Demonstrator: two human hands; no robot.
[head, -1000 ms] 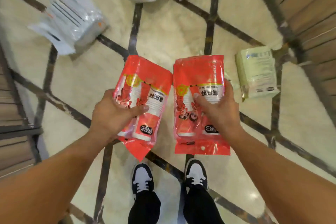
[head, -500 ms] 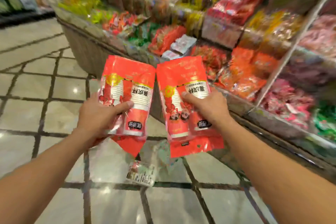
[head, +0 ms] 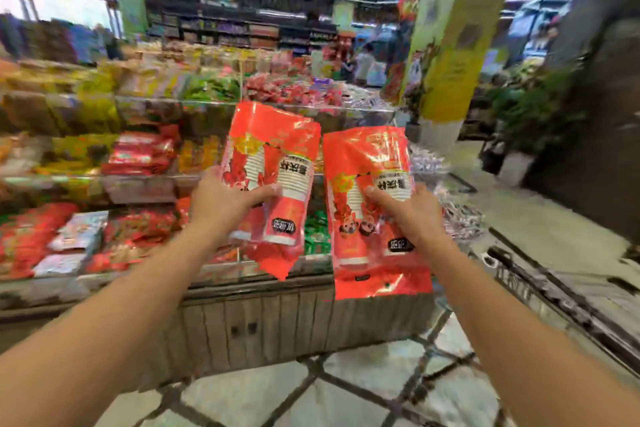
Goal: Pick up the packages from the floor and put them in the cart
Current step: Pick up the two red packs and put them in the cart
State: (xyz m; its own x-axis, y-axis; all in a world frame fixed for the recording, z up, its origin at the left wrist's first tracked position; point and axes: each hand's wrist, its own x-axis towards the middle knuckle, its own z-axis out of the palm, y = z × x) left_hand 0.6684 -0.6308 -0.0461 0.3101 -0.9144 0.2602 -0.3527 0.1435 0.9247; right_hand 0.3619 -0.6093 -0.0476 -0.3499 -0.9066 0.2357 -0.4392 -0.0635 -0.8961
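red packages [head: 273,163], glossy, paper cups inside

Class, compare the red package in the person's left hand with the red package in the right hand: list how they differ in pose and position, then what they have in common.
1. The left package tilts, its top leaning to the left; the right package stands nearly upright.
2. The left package sits higher in view; the right package hangs lower.
3. The left package's bottom shows as a pointed corner; the right package's shows as a flat edge.

Shared: both are glossy red bags showing stacked white cups, each gripped by one hand, left hand, right hand.
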